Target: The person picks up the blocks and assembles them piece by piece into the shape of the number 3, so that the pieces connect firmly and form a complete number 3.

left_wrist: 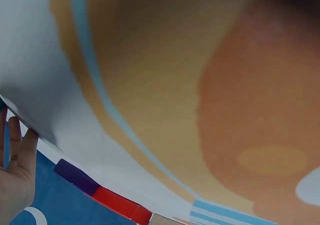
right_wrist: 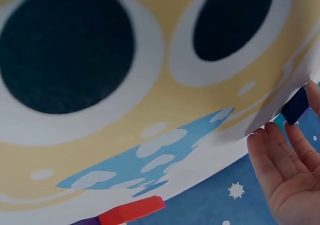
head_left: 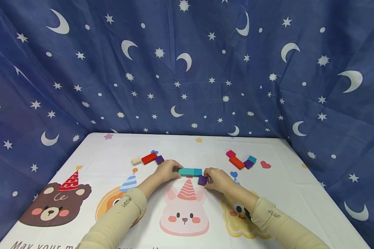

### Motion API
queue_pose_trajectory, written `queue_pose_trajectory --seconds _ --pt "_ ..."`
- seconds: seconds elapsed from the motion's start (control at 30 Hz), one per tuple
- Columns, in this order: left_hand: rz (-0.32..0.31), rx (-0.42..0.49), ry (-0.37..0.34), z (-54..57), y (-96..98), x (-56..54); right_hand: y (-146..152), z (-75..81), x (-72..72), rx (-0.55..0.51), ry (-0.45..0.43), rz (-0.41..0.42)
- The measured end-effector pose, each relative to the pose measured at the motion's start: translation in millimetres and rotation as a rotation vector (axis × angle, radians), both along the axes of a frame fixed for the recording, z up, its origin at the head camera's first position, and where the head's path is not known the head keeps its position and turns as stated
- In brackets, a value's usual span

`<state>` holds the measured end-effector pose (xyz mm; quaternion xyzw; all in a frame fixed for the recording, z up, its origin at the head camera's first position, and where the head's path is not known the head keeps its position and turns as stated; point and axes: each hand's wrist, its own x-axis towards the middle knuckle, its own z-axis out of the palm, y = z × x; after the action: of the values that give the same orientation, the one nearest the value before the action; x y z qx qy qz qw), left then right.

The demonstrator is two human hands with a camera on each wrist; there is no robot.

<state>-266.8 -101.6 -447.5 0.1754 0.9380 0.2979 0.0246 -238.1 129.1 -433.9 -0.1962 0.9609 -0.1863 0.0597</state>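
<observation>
Dark blue curtain [head_left: 205, 103] with white moons and stars hangs behind the bench [head_left: 299, 193], whose white cover carries printed cartoon figures. I stand near and see a person working with two bare hands at the middle of it. There the long teal block [head_left: 186, 172] and the small blue block [head_left: 198, 172] lie end to end in one row. The left hand [head_left: 167, 170] is at the left end of this row, thumb and fingers about it; whether they pinch or only rest there, I cannot tell. The grip of the right hand [head_left: 219, 180] is pinching the purple block [head_left: 202, 180], at the near side of the small blue block; if these two touch, I cannot say surely.

In my judgement, the step in hand is setting the purple block against the row, while the left hand steadies it. The next move calls, I think, for fine alignment and a gentle release, so that nothing slides.

I count ten blocks altogether. Three are in the middle. Three lie to the left: a beige block [head_left: 136, 160], a red block [head_left: 149, 158] and a second purple block [head_left: 159, 159]. Four lie to the right: a pink block [head_left: 231, 153], an orange-red block [head_left: 237, 162], a third purple block [head_left: 248, 164] and a second blue block [head_left: 252, 159].
</observation>
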Motion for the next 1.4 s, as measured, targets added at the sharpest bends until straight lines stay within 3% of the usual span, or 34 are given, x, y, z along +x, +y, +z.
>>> queue_pose_trajectory --seconds 0.23,0.6,1.23,1.4 --pt "-0.001 0.001 0.002 -0.2 0.4 0.2 2 -0.3 -1.3 -0.024 -0.033 -0.011" --pt "0.002 0.016 0.000 0.3 0.7 2.1 7 3.7 0.5 -0.035 -0.017 0.037" --pt "0.029 0.019 -0.022 -0.2 0.7 0.8 15 8.9 1.7 -0.010 -0.041 0.011" --pt "0.012 0.009 -0.014 0.7 -0.4 1.1 20 8.6 2.0 -0.006 -0.027 0.014"
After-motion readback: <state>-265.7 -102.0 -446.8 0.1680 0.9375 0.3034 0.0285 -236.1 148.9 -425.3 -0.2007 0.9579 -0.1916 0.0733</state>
